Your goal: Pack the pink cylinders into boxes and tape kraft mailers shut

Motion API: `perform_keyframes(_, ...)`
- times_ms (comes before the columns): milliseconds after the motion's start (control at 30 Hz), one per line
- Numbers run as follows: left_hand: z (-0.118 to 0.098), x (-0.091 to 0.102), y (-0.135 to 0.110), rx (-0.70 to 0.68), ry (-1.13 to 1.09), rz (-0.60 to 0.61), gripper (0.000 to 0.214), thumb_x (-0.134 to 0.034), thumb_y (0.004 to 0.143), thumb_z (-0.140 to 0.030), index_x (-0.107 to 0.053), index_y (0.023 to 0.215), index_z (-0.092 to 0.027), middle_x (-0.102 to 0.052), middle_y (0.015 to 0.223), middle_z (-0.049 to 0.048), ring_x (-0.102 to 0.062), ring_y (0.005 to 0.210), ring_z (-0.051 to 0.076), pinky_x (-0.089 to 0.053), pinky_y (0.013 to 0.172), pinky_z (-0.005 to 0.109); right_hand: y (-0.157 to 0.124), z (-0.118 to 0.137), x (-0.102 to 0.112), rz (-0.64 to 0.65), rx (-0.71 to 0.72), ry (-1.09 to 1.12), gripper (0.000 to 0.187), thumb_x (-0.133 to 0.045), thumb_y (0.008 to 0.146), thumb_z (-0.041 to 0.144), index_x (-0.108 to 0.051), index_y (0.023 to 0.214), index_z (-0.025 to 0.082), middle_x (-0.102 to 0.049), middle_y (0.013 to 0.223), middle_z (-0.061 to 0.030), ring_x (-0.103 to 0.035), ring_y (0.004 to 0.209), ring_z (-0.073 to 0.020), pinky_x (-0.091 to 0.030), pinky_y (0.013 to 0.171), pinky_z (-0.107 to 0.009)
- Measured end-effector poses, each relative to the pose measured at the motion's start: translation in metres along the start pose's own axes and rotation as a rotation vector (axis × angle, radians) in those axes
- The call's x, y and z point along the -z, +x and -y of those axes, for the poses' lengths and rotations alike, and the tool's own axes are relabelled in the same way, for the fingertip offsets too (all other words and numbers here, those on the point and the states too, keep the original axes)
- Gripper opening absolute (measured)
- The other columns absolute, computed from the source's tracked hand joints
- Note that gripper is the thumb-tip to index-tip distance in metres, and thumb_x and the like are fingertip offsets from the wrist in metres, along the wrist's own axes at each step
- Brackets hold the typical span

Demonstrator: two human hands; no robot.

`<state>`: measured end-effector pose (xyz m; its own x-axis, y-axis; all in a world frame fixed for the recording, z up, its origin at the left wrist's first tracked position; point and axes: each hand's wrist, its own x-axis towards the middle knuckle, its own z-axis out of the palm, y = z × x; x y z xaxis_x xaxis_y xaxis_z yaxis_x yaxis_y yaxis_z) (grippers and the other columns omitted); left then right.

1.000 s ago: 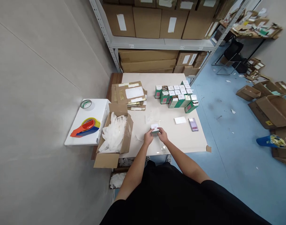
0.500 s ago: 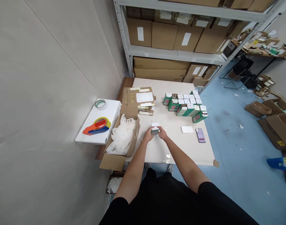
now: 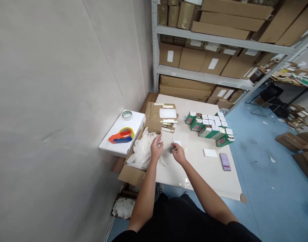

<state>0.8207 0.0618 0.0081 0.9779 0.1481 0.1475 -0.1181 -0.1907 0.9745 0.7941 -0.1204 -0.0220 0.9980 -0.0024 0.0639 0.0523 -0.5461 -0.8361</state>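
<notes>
My left hand [image 3: 157, 148] is raised beside the open cardboard box [image 3: 133, 177], its fingers apart and nothing visible in them. Crumpled white packing paper [image 3: 143, 149] fills that box. My right hand [image 3: 179, 154] has curled fingers at a small green and white box [image 3: 177, 142] on the table and seems to grip it. The hand covers most of this box, so the exact hold is partly hidden. Farther back on the right stand several green cartons with white tops [image 3: 210, 126].
A white card [image 3: 210, 153] and a pixelated purple stack [image 3: 225, 162] lie at the right of the table [image 3: 194, 178]. Flattened cardboard [image 3: 154, 110] lies at the back left. A tape dispenser [image 3: 122, 136] and a tape roll [image 3: 127, 115] sit on a white box [image 3: 109, 146]. Shelving [image 3: 201, 76] stands behind.
My left hand has let go of the small box and moved left toward the paper-filled cardboard box. My right hand stays at the small box. The camera view has shifted.
</notes>
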Motion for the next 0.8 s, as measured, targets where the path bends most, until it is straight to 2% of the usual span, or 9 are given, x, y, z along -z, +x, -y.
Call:
perform_keyframes(133, -0.011, 0.064, -0.004, 0.005, 0.010, -0.134, 0.052, -0.053, 0.097, -0.025, -0.053, 0.149, -0.026, -0.059, 0.147, 0.0115, -0.060, 0.129, 0.027, -0.054, 0.103, 0.040, 0.028, 0.054, -0.043, 0.135, 0.181, -0.034, 0.037, -0.053, 0.090, 0.029, -0.069, 0.122, 0.022, -0.073, 0.106, -0.0084, -0.067, 0.095, -0.0224, -0.057, 0.084, -0.035)
perform_keyframes(233, -0.010, 0.112, -0.017, 0.017, 0.061, -0.267, 0.051, -0.049, 0.099, -0.025, -0.051, 0.150, -0.024, -0.061, 0.144, 0.0126, -0.061, 0.129, 0.027, -0.054, 0.104, 0.039, 0.057, 0.101, -0.093, 0.246, 0.369, -0.056, 0.035, -0.058, 0.090, 0.030, -0.070, 0.122, 0.020, -0.072, 0.108, -0.0093, -0.067, 0.100, -0.0234, -0.055, 0.094, -0.038)
perform_keyframes(333, -0.006, 0.153, -0.040, 0.036, 0.104, -0.417, 0.046, -0.047, 0.101, -0.028, -0.054, 0.147, -0.023, -0.064, 0.141, 0.0129, -0.063, 0.127, 0.027, -0.054, 0.104, 0.039, 0.087, 0.150, -0.150, 0.309, 0.512, -0.074, 0.038, -0.062, 0.088, 0.025, -0.069, 0.124, 0.018, -0.071, 0.117, -0.0121, -0.063, 0.115, -0.0274, -0.050, 0.106, -0.044)
perform_keyframes(400, -0.003, 0.176, -0.057, 0.069, 0.118, -0.484, 0.046, -0.047, 0.101, -0.030, -0.056, 0.145, -0.023, -0.065, 0.139, 0.0138, -0.064, 0.125, 0.027, -0.054, 0.105, 0.040, 0.102, 0.179, -0.184, 0.347, 0.553, -0.113, 0.042, -0.065, 0.084, 0.019, -0.068, 0.126, 0.017, -0.067, 0.127, -0.0137, -0.058, 0.126, -0.0299, -0.045, 0.112, -0.046)
perform_keyframes(467, -0.002, 0.196, -0.075, 0.092, 0.124, -0.539, 0.044, -0.048, 0.101, -0.033, -0.059, 0.142, -0.022, -0.067, 0.137, 0.0146, -0.066, 0.122, 0.026, -0.054, 0.105, 0.040, 0.111, 0.202, -0.209, 0.403, 0.526, -0.204, 0.043, -0.066, 0.081, 0.010, -0.068, 0.123, 0.015, -0.067, 0.130, -0.0146, -0.056, 0.129, -0.0313, -0.043, 0.114, -0.047)
perform_keyframes(600, 0.000, 0.222, -0.103, 0.063, 0.069, -0.659, 0.039, -0.055, 0.098, -0.043, -0.068, 0.126, -0.020, -0.072, 0.126, 0.0149, -0.071, 0.110, 0.024, -0.057, 0.099, 0.040, 0.111, 0.221, -0.231, 0.473, 0.468, -0.386, 0.028, -0.067, 0.079, 0.004, -0.071, 0.105, 0.011, -0.074, 0.111, -0.0174, -0.061, 0.116, -0.0347, -0.045, 0.104, -0.048)
perform_keyframes(700, -0.001, 0.232, -0.111, 0.054, 0.035, -0.743, 0.042, -0.060, 0.094, -0.049, -0.072, 0.119, -0.018, -0.075, 0.119, 0.0151, -0.073, 0.105, 0.025, -0.058, 0.096, 0.042, 0.102, 0.220, -0.230, 0.458, 0.459, -0.556, 0.019, -0.066, 0.085, 0.011, -0.071, 0.104, 0.009, -0.074, 0.110, -0.0194, -0.061, 0.114, -0.0333, -0.043, 0.100, -0.043)
perform_keyframes(800, -0.003, 0.235, -0.107, 0.050, 0.040, -0.819, 0.042, -0.063, 0.091, -0.052, -0.074, 0.114, -0.018, -0.075, 0.117, 0.0151, -0.073, 0.105, 0.026, -0.059, 0.095, 0.041, 0.093, 0.212, -0.220, 0.363, 0.498, -0.558, 0.020, -0.064, 0.090, 0.019, -0.071, 0.108, 0.012, -0.072, 0.115, -0.0179, -0.060, 0.113, -0.0321, -0.042, 0.099, -0.041)
